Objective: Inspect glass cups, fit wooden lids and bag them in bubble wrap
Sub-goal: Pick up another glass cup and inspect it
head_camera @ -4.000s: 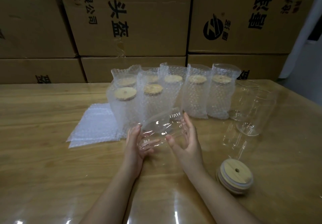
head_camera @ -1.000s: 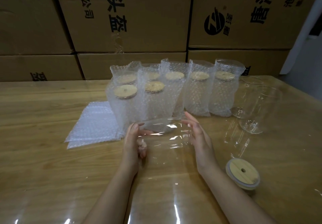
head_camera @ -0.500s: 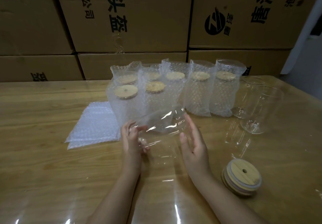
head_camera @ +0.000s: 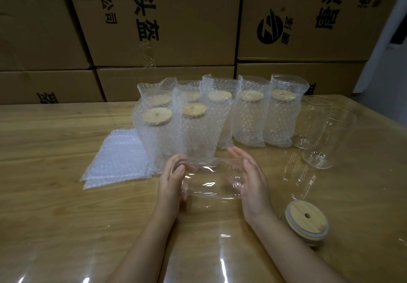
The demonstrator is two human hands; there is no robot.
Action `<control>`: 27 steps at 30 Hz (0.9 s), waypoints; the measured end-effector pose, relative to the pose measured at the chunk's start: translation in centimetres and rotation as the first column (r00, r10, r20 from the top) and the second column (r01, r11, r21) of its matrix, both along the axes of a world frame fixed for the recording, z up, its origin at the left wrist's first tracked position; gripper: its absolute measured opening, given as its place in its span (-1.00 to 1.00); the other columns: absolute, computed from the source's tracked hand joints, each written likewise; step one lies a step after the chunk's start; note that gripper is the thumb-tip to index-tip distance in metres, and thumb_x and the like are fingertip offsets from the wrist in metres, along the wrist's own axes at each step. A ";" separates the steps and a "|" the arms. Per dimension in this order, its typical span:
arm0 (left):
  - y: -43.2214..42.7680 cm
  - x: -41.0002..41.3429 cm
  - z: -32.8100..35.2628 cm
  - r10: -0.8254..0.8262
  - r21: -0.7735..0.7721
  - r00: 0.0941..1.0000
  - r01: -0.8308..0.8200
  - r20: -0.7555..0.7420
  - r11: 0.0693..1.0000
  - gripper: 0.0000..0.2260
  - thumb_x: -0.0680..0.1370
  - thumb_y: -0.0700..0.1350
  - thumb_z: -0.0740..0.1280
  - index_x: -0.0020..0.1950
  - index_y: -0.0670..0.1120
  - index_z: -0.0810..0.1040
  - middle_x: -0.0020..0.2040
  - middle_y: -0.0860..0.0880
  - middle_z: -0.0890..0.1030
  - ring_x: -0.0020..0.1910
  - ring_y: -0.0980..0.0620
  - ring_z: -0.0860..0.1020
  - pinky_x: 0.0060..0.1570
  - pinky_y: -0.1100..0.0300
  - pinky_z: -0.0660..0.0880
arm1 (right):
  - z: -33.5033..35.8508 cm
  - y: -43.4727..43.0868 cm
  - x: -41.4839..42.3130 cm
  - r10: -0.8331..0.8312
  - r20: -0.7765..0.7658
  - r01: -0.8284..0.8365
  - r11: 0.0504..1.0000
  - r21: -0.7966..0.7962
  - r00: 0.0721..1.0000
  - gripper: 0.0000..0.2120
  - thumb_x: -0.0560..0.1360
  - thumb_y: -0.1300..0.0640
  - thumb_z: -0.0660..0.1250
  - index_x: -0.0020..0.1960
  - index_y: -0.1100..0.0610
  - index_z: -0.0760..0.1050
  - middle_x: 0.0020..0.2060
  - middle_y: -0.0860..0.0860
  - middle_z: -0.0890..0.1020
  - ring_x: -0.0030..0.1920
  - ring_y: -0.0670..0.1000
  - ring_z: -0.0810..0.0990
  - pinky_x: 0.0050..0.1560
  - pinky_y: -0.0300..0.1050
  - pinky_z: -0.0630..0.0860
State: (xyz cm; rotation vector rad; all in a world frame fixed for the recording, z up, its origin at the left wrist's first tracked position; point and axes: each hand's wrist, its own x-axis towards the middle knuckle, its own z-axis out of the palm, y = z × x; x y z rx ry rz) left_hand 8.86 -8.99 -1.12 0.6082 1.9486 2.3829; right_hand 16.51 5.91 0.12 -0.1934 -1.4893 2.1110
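A clear glass cup (head_camera: 211,181) lies on its side, held level just above the wooden table (head_camera: 55,194) between my two hands. My left hand (head_camera: 174,181) curls its fingers over the cup's left end. My right hand (head_camera: 253,183) presses a flat palm and straight fingers against the right end. A short stack of round wooden lids (head_camera: 306,223), each with a small hole, sits right of my right wrist. Flat bubble wrap bags (head_camera: 114,157) lie to the left of my hands.
Several bagged, lidded cups (head_camera: 248,117) stand in rows behind my hands. Two bare glass cups (head_camera: 326,139) stand at the right, near the table's edge. Stacked cardboard boxes (head_camera: 167,23) wall off the back.
The cup has turned between my palms from tilted up at its right end to level, and sits slightly lower. The lids and the bagged cups have not moved.
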 end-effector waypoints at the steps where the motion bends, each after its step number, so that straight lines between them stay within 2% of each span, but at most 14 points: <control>1: -0.1 0.0 0.0 -0.002 0.002 1.000 0.002 -0.004 1.000 -0.47 0.34 0.19 0.23 0.13 -0.18 0.47 -0.16 0.11 0.64 -0.66 0.12 0.29 -0.66 0.39 0.19 | 0.1 0.0 0.0 0.031 0.003 -0.031 0.998 -0.049 1.000 -0.75 0.56 0.07 0.17 0.14 0.03 0.57 0.18 -0.02 0.62 0.14 0.02 0.59 -0.07 -0.01 0.61; 4: -0.2 -0.1 0.1 0.000 -0.005 1.000 0.000 0.006 1.000 -0.36 0.36 0.19 0.22 0.19 -0.31 0.43 -0.14 0.13 0.64 -0.64 0.08 0.31 -0.64 0.38 0.20 | 0.3 -0.1 -0.2 0.112 0.019 -0.108 0.981 -0.163 0.993 -0.59 0.38 -0.09 0.25 0.11 0.12 0.55 0.07 0.09 0.63 -0.01 -0.01 0.65 -0.20 -0.03 0.60; 7: -0.1 0.1 0.1 0.000 -0.003 0.999 0.000 0.041 1.000 -0.37 0.33 0.22 0.25 0.21 -0.22 0.44 -0.16 0.00 0.64 -0.63 0.03 0.36 -0.64 0.35 0.25 | 0.3 -0.2 -0.3 0.156 0.048 -0.135 0.945 -0.299 0.987 -0.50 0.34 -0.13 0.26 0.16 0.16 0.50 0.01 0.16 0.59 -0.05 0.05 0.66 -0.25 0.00 0.60; 10: 0.4 0.3 0.4 -0.011 -0.001 0.997 0.011 0.071 1.000 -0.47 0.32 0.24 0.26 0.16 -0.07 0.47 -0.19 0.03 0.64 -0.58 0.02 0.47 -0.63 0.29 0.36 | 0.0 -0.5 -0.5 0.090 0.018 -0.078 0.932 -0.353 0.996 -0.49 0.35 -0.13 0.26 0.21 0.13 0.45 0.03 0.15 0.56 -0.01 0.10 0.65 -0.22 0.03 0.62; 12: 0.7 0.4 0.5 -0.047 0.027 0.991 0.044 0.129 0.999 -0.53 0.33 0.24 0.28 0.12 0.01 0.45 -0.14 -0.03 0.62 -0.47 -0.05 0.60 -0.56 0.21 0.48 | -0.2 -0.7 -0.4 -0.021 -0.023 0.012 0.943 -0.334 1.000 -0.52 0.36 -0.10 0.30 0.23 0.04 0.43 0.03 0.09 0.58 0.02 0.11 0.67 -0.14 0.05 0.64; 14: 1.0 0.6 0.6 -0.074 0.043 0.990 0.070 0.122 0.997 -0.43 0.26 0.34 0.35 0.13 0.04 0.43 -0.06 -0.08 0.61 -0.28 -0.13 0.67 -0.40 0.06 0.58 | -0.3 -0.8 -0.4 -0.113 -0.055 0.088 0.939 -0.333 0.992 -0.51 0.35 -0.07 0.34 0.26 -0.03 0.40 0.05 0.08 0.58 0.04 0.12 0.67 -0.10 0.03 0.63; 16: 1.3 0.9 0.3 -0.063 0.028 0.995 0.061 0.080 0.998 -0.33 0.20 0.44 0.38 0.15 0.07 0.41 0.03 -0.06 0.60 -0.14 -0.15 0.68 -0.26 -0.08 0.60 | -0.4 -0.8 -0.3 -0.138 -0.072 0.098 0.912 -0.397 0.988 -0.48 0.36 -0.08 0.35 0.29 -0.04 0.38 0.06 0.11 0.58 0.05 0.12 0.67 -0.10 0.01 0.63; 18: 1.6 1.4 0.0 -0.006 0.019 1.000 0.006 -0.012 1.000 -0.44 0.31 0.35 0.36 0.20 0.11 0.39 0.09 0.04 0.57 -0.02 -0.11 0.66 -0.24 -0.04 0.61 | -0.4 -0.7 -0.5 -0.108 -0.047 0.073 0.878 -0.473 0.993 -0.46 0.35 -0.12 0.35 0.28 -0.02 0.37 0.07 0.16 0.58 0.05 0.13 0.67 -0.09 0.01 0.64; 20: 1.6 2.0 -0.2 0.068 -0.039 0.979 -0.077 -0.193 0.996 -0.51 0.43 0.30 0.29 0.28 0.12 0.36 0.15 0.17 0.54 0.10 -0.03 0.61 -0.11 0.02 0.60 | -0.2 -0.7 -0.7 -0.034 -0.021 0.017 0.843 -0.537 0.999 -0.40 0.33 -0.19 0.33 0.30 0.01 0.36 0.08 0.21 0.58 0.04 0.12 0.67 -0.10 0.02 0.65; 22: 1.6 2.5 -0.2 0.116 -0.104 0.917 -0.167 -0.382 0.981 -0.45 0.49 0.32 0.22 0.38 0.08 0.28 0.27 0.10 0.49 0.23 -0.01 0.53 0.11 0.06 0.52 | 0.0 -0.7 -1.0 0.041 0.005 -0.031 0.819 -0.573 0.999 -0.36 0.41 -0.25 0.25 0.40 0.02 0.29 0.10 0.22 0.60 0.01 0.13 0.68 -0.14 0.03 0.65; 24: 1.7 2.8 0.1 0.133 -0.160 0.806 -0.271 -0.576 0.949 -0.43 0.54 0.28 0.19 0.42 -0.05 0.27 0.35 -0.08 0.43 0.32 -0.06 0.43 0.26 0.01 0.42 | 0.2 -0.5 -1.2 0.109 0.012 -0.077 0.773 -0.629 0.994 -0.41 0.51 -0.28 0.14 0.45 -0.05 0.19 0.08 0.26 0.62 0.02 0.18 0.68 -0.13 0.06 0.62; 27: 2.3 3.4 0.8 0.046 -0.197 0.569 -0.359 -0.821 0.912 -0.52 0.56 0.13 0.26 0.37 -0.13 0.32 0.37 -0.12 0.36 0.36 -0.10 0.36 0.35 0.02 0.32 | 0.1 -0.7 -1.1 0.238 0.002 -0.158 0.649 -0.744 0.971 -0.38 0.50 -0.35 0.11 0.46 -0.10 0.12 0.08 0.30 0.63 0.07 0.23 0.64 -0.02 0.13 0.57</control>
